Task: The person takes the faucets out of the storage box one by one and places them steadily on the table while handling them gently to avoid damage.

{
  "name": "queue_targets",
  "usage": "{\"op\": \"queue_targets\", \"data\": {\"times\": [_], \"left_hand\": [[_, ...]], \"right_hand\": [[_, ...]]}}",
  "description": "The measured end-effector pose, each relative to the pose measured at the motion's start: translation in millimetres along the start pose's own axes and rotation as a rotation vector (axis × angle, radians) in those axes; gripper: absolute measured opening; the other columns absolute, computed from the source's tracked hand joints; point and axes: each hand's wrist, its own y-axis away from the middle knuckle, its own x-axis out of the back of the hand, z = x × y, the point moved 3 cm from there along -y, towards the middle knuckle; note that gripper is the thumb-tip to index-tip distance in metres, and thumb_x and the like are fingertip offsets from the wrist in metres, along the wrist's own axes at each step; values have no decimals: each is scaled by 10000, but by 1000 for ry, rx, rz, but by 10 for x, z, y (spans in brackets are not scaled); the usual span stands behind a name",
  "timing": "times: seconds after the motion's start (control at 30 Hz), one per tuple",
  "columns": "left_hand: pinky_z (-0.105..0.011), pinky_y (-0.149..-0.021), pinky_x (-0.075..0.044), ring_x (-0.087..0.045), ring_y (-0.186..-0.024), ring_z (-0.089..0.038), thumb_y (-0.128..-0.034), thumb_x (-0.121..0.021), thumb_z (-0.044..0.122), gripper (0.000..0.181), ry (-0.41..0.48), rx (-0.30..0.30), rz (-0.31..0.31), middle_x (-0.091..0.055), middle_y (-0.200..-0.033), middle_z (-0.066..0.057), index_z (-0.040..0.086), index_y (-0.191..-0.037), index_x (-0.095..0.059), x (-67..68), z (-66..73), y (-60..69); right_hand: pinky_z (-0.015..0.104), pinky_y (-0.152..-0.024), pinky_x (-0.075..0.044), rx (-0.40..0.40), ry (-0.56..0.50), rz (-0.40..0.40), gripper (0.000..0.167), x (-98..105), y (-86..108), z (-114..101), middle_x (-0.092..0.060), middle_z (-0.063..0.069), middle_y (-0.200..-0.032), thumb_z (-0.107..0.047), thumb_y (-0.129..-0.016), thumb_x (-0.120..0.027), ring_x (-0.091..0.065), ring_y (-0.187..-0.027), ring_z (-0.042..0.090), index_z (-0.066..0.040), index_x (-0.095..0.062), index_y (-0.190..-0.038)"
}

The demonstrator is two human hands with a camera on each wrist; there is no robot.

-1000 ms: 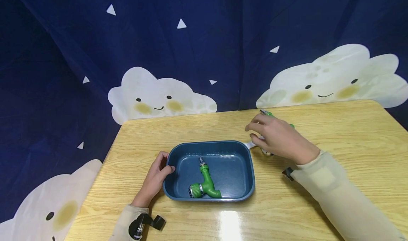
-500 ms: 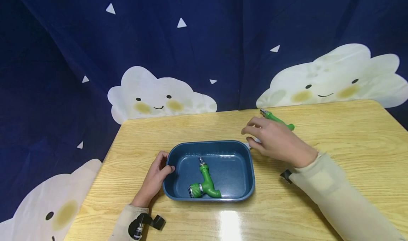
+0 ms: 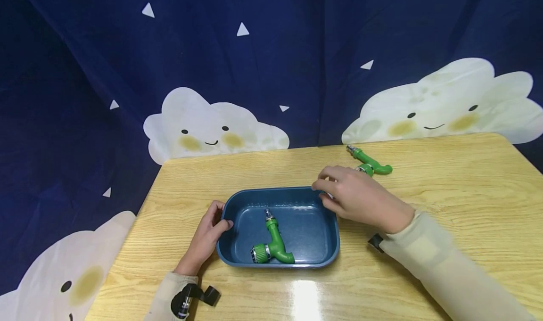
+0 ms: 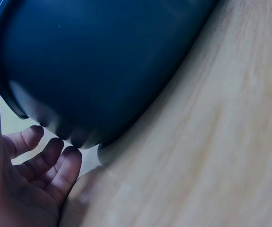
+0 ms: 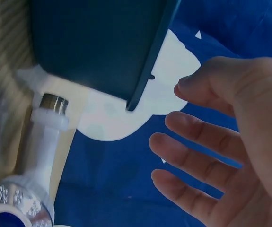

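Note:
A dark blue plastic bin (image 3: 303,236) stands on the table, and a green tap (image 3: 275,243) with a ribbed knob lies inside it. My left hand (image 3: 208,234) holds the bin's left end, thumb over the rim and fingers against the outer wall. My right hand (image 3: 356,196) is above the bin's back right corner, its fingers loosely bent around nothing. In the right wrist view a white tap (image 5: 43,130) with a metal end and round knob lies beside the bin; my right hand hides it in the head view. Behind that hand lies another green tap (image 3: 373,165).
The wooden table (image 3: 466,198) reaches back to a dark blue curtain (image 3: 305,57) printed with white clouds and triangles. The second green tap is near the table's back edge.
My right hand has moved left and slightly toward me, from over the white tap to the bin's corner. The green tap behind it is more exposed. The left hand and bin stay put.

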Motion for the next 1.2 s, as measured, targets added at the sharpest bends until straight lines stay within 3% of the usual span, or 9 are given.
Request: {"op": "queue_targets", "data": {"times": [0.27,1.2], "left_hand": [[-246,-898,-450,-536,-1022,-198,-897,-552,41,232,1,-5,-4,-561,-1083,-159,19,-1125,-516,-2,6,0],[-243,-884,-452,-541,-999,-176,-891,-556,40,228,-1,-15,-4,-561,-1067,-151,18,-1116,-520,5,-7,-3]], "right_hand": [[373,-814,-579,22,-5,-44,200,-50,-17,-123,-695,44,-1057,-182,-913,-729,-679,-913,180,-131,-744,-1106],[366,-831,-581,95,-9,-69,222,-150,-32,-352,-686,30,-1047,-180,-900,-731,-671,-901,176,-151,-749,-1119]]}}
